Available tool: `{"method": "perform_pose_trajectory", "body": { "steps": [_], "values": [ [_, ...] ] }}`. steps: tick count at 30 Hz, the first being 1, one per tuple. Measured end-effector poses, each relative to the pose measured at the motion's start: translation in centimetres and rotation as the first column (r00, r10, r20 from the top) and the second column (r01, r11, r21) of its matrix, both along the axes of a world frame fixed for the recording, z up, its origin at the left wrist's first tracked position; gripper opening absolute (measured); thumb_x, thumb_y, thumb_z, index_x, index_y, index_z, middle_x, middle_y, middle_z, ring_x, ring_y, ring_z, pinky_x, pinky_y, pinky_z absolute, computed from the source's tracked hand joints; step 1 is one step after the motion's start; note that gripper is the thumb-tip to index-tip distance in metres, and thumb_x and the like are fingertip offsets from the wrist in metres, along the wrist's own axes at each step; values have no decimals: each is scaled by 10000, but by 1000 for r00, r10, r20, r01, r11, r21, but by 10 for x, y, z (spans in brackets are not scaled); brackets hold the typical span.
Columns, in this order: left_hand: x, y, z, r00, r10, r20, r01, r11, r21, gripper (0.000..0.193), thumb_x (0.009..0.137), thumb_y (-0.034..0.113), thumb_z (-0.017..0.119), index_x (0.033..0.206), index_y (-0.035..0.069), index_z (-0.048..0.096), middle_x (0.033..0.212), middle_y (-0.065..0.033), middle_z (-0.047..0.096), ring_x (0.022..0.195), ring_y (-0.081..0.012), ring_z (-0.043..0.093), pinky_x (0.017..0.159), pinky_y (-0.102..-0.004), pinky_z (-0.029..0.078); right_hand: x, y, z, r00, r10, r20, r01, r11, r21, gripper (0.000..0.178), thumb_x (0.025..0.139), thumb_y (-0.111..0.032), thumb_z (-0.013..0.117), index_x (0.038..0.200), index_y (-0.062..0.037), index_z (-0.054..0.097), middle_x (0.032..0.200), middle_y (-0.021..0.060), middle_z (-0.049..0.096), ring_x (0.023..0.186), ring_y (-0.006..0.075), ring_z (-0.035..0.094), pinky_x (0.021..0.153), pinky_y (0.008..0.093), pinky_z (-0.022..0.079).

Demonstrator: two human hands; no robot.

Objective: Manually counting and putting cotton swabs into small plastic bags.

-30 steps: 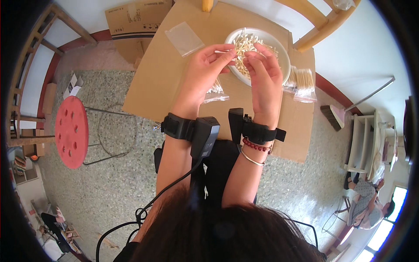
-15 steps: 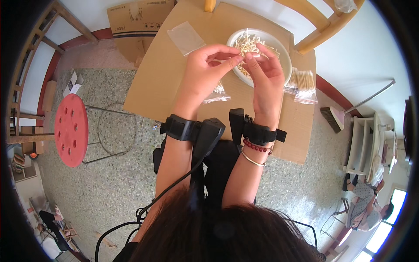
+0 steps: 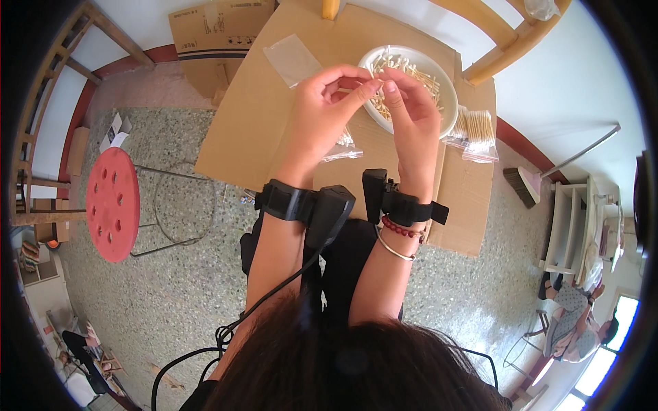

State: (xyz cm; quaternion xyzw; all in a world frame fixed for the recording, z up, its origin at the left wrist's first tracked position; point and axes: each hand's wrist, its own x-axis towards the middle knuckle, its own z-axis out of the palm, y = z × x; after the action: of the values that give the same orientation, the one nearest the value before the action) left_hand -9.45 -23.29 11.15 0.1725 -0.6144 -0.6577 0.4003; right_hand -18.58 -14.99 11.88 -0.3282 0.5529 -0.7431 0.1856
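My left hand (image 3: 329, 109) is closed in a pinch above the near left side of a white bowl (image 3: 449, 103) full of cotton swabs (image 3: 418, 72). What its fingertips hold is too small and covered to make out. Thumb and forefinger of my right hand (image 3: 415, 113) are pinched together, meeting the left fingertips; a small pale end, seemingly a cotton swab, shows there. Behind my left wrist, a clear bag (image 3: 343, 152) with white swab tips lies on the cardboard, partly hidden. Bundled swabs in another clear bag (image 3: 480, 133) lie right of the bowl.
Cardboard (image 3: 247, 130) covers the work surface, with a flat clear bag (image 3: 291, 60) at its far left. A wooden chair (image 3: 493, 41) stands behind the bowl. A red round stool (image 3: 112, 205) is on the left, a broom (image 3: 524, 185) on the right. Another person (image 3: 576, 322) sits far right.
My right hand has shifted slightly left and its fingers have closed in against the left fingertips. The white piece seen between the right fingers is now mostly covered. My left hand has barely moved.
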Motion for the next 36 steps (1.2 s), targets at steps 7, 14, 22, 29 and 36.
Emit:
{"method": "perform_pose_trajectory", "body": {
  "steps": [7,14,22,29,36],
  "values": [
    [8,-2,11,990,-99,-105,112,985,133,163,859,80,650,983,-23,632,906,-76,671,876,-115,622,779,-232,477,-2,2,-5,992,97,77,-101,993,52,152,884,-151,650,964,-22,633,885,13,646,846,71,567,752,221,434],
    [7,-6,3,989,-148,-26,150,981,125,182,871,128,643,1013,15,630,984,-45,661,897,-98,595,763,-230,442,-4,5,-4,985,58,160,-59,998,1,116,892,-139,635,941,-35,626,885,21,649,856,87,582,765,235,457],
    [12,-7,-27,802,152,577,97,921,-378,154,692,91,758,773,30,641,688,-50,628,648,-144,595,610,-273,453,-8,6,-5,957,-86,277,115,989,-91,103,899,-118,613,917,-40,548,912,124,671,823,162,653,730,271,520],
    [25,-6,-44,525,49,850,351,897,-269,243,574,67,800,740,25,629,672,-75,617,641,-204,610,578,-323,462,-7,6,-3,949,-141,280,161,986,-47,215,895,-128,619,1063,-29,527,898,131,680,771,161,656,699,251,510],
    [20,-3,-45,544,156,825,261,902,-343,180,605,55,731,758,27,638,710,-103,618,694,-233,619,626,-335,480,-7,7,-2,947,-160,278,176,984,-34,257,891,-128,626,1099,-23,516,889,134,680,765,161,656,693,244,506]
  ]
}}
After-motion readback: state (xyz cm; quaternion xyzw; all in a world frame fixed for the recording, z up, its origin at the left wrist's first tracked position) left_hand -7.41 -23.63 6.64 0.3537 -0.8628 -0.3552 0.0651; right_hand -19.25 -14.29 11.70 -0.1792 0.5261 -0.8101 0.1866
